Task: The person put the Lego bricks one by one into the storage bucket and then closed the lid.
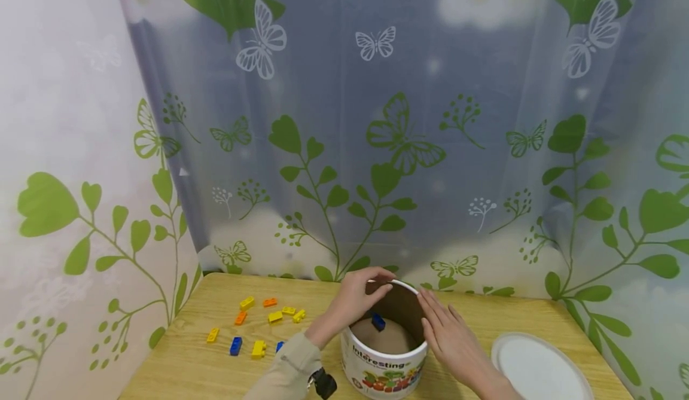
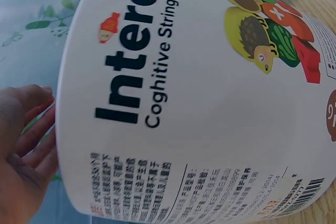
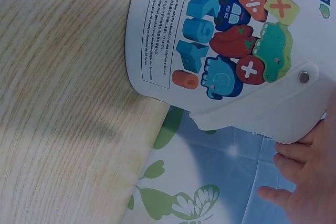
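A white round bucket [image 1: 377,376] printed with "Interesting" and colourful pictures stands at the table's front. Inside, a dark blue building brick [image 1: 378,322] shows near its left wall. My left hand [image 1: 355,298] holds the far left rim, the thumb over the inner side and the fingers round the back; the bucket wall [image 2: 210,103] partly hides them in the left wrist view. With fingers nearly straight, my right hand [image 1: 454,340] rests against the right side of the rim. In the right wrist view its fingertips lie beside the bucket's white handle [image 3: 257,108].
Left of the bucket, several loose bricks lie on the wooden table [image 1: 172,364], including a yellow brick [image 1: 258,349], a blue brick [image 1: 235,346] and an orange brick [image 1: 240,318]. A white round lid [image 1: 540,367] lies at the right. A patterned curtain [image 1: 334,149] hangs behind.
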A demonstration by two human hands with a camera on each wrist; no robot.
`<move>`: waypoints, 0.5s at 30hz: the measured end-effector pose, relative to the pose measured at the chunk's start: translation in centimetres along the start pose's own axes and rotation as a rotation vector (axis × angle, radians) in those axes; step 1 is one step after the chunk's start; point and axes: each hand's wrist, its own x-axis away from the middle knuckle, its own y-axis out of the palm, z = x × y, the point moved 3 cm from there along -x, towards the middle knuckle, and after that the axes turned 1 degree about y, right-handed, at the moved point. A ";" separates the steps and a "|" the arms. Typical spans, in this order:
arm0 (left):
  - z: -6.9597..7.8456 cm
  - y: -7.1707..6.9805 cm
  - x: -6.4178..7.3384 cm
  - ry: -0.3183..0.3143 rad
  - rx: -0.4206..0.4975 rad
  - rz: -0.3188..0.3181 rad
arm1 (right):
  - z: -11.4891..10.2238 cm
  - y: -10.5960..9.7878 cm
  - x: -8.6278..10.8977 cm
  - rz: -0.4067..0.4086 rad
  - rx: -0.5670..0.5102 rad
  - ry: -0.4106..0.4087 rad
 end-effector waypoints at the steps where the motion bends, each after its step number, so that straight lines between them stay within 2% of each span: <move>1: 0.0 -0.2 0.1 0.001 0.024 0.012 | 0.0 0.0 0.0 -0.002 -0.001 0.001; 6: -0.3 -1.5 0.5 -0.026 0.100 0.070 | 0.1 0.1 0.0 -0.013 -0.003 0.005; 15: -1.9 -3.8 2.0 -0.105 0.104 0.145 | 0.2 0.3 0.1 -0.010 0.006 0.001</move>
